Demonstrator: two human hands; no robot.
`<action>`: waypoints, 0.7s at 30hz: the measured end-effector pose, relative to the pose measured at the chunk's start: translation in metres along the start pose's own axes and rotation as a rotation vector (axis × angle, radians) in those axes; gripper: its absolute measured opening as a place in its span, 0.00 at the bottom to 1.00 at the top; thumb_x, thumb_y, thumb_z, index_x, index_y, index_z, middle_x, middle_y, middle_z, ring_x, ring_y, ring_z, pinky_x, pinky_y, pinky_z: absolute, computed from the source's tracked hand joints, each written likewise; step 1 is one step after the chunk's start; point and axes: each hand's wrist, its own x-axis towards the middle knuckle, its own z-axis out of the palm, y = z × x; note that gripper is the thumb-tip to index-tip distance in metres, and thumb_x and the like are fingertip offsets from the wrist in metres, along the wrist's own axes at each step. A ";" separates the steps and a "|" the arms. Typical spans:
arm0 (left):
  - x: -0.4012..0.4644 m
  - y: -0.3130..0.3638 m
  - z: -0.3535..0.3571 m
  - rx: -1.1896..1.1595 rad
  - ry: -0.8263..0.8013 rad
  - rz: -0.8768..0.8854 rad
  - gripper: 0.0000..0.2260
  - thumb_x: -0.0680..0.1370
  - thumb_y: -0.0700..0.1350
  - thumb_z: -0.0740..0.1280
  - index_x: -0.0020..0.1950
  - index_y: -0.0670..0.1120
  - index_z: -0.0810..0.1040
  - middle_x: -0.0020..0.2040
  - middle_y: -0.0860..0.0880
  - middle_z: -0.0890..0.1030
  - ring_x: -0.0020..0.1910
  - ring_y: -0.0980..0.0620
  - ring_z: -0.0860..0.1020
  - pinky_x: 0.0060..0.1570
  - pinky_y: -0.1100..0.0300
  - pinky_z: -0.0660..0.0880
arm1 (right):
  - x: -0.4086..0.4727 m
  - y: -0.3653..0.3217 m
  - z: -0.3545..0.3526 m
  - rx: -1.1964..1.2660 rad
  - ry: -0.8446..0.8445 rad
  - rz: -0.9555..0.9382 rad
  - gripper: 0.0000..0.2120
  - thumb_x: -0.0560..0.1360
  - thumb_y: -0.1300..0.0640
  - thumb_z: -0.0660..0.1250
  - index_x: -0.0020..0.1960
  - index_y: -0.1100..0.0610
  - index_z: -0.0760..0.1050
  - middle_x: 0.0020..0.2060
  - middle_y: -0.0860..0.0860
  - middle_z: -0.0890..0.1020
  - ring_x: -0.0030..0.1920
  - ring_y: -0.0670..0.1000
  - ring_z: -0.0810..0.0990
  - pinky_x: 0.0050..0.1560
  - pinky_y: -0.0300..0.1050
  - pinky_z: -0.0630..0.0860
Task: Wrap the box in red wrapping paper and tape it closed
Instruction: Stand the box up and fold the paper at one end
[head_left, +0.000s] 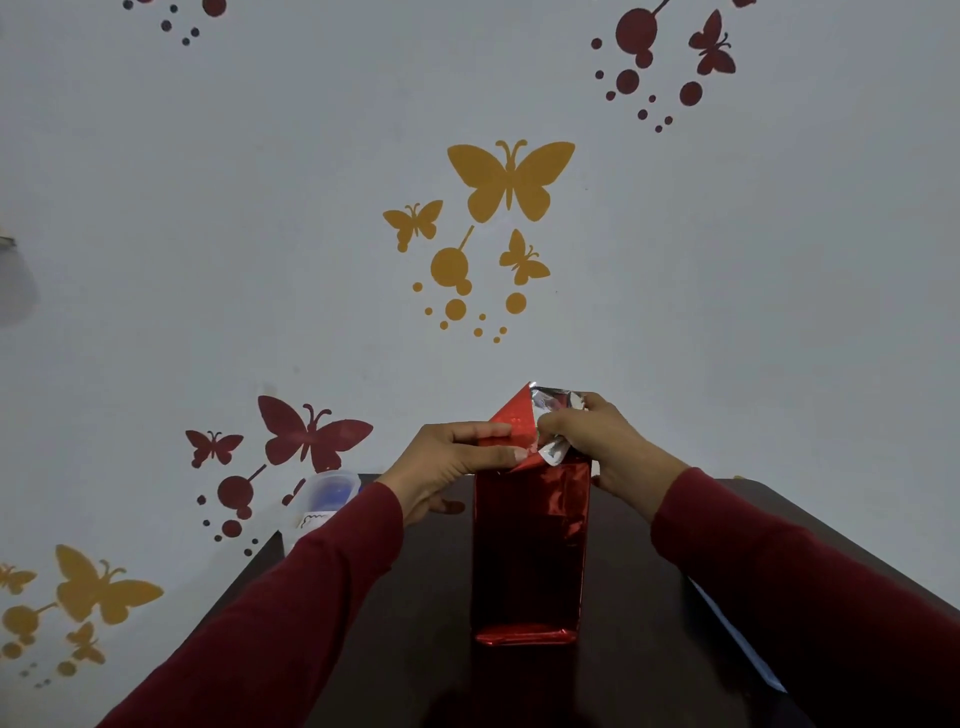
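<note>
Over on the left, a clear plastic lidded container (324, 496) sits at the dark wooden table's (410, 597) far edge. Left hand (457, 460) pinches the far end of the tall box wrapped in shiny red foil paper (530, 551), thumb and fingers curled on the fold. The box lies mid-table. Right hand (597, 436) grips the loose flap of silver-backed paper (553, 410), fingers curled round it.

No text can be read; the clear plastic lidded container (324, 501), at nine o'clock of the scene's centre, carries a white label with an illegible dark squiggle.
</note>
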 end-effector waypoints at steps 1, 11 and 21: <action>0.000 0.001 0.001 0.002 0.001 0.001 0.18 0.66 0.51 0.83 0.54 0.62 0.87 0.57 0.57 0.85 0.64 0.53 0.77 0.63 0.36 0.75 | -0.002 0.001 0.000 0.013 0.024 0.010 0.19 0.66 0.66 0.72 0.56 0.56 0.77 0.46 0.56 0.84 0.42 0.55 0.84 0.40 0.46 0.79; -0.004 0.000 0.007 -0.008 0.116 0.188 0.11 0.75 0.54 0.76 0.57 0.60 0.86 0.57 0.58 0.86 0.62 0.58 0.79 0.63 0.47 0.74 | -0.038 -0.008 -0.026 0.174 -0.046 0.050 0.11 0.72 0.53 0.69 0.54 0.50 0.78 0.58 0.48 0.78 0.60 0.52 0.77 0.60 0.57 0.70; -0.033 0.012 0.090 0.727 0.477 1.270 0.06 0.77 0.44 0.71 0.51 0.50 0.85 0.51 0.55 0.83 0.56 0.52 0.77 0.55 0.53 0.72 | -0.086 0.036 -0.095 0.095 0.122 -0.084 0.08 0.81 0.60 0.67 0.53 0.56 0.86 0.51 0.49 0.87 0.48 0.48 0.88 0.50 0.45 0.81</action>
